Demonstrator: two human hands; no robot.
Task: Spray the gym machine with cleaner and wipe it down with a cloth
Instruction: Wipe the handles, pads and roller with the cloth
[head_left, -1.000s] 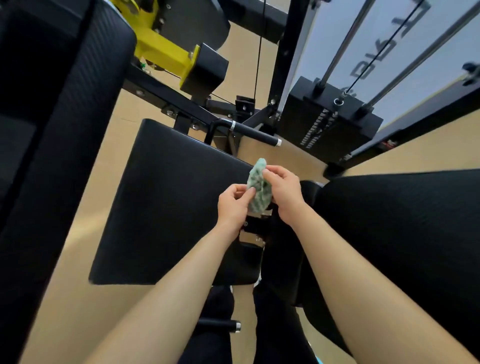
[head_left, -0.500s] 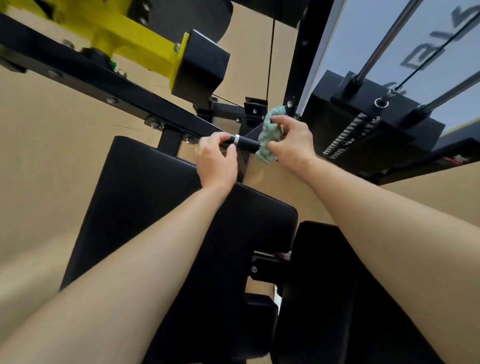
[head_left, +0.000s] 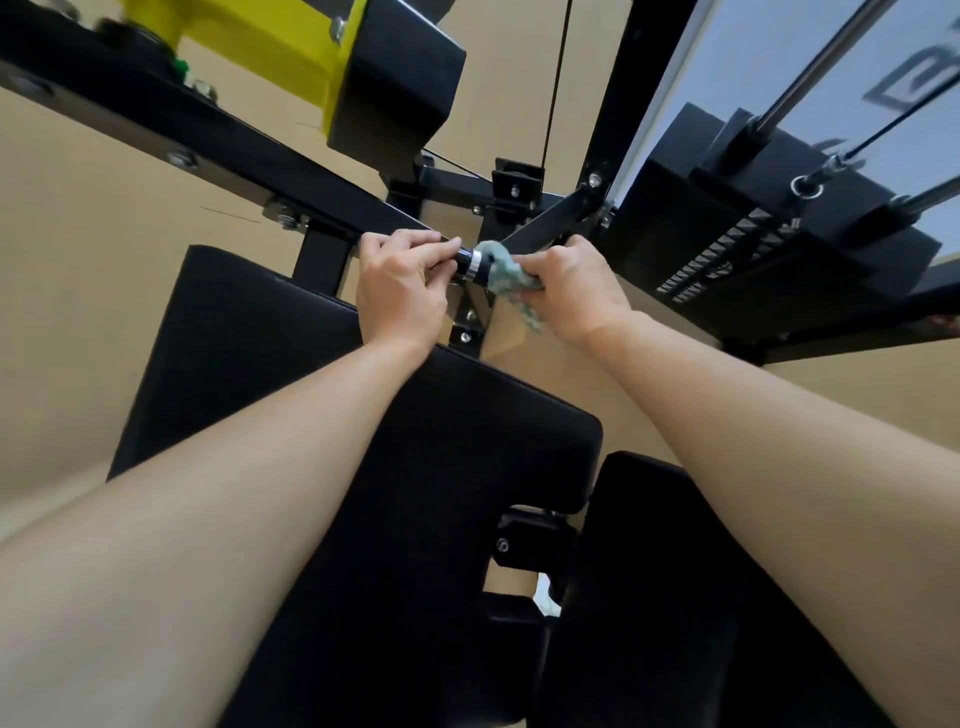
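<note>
A black gym machine fills the view, with a short black handle (head_left: 469, 264) that has a silver ring, sticking out above the black seat pad (head_left: 291, 384). My left hand (head_left: 400, 286) is closed around the handle's inner end. My right hand (head_left: 576, 291) holds a crumpled pale green cloth (head_left: 506, 273) wrapped over the handle's outer part, which the cloth and hand hide. No spray bottle is in sight.
A black frame bar (head_left: 171, 140) runs diagonally above the seat, with a yellow bracket (head_left: 280, 47) and a black block (head_left: 400, 88) on it. The weight stack (head_left: 737, 223) with steel guide rods stands at the right. A second black pad (head_left: 691, 597) lies bottom right. The floor is tan.
My hands went from holding the cloth over the seat to the handle. In the last half second my right hand pressed the cloth down around the handle, closer to my left hand.
</note>
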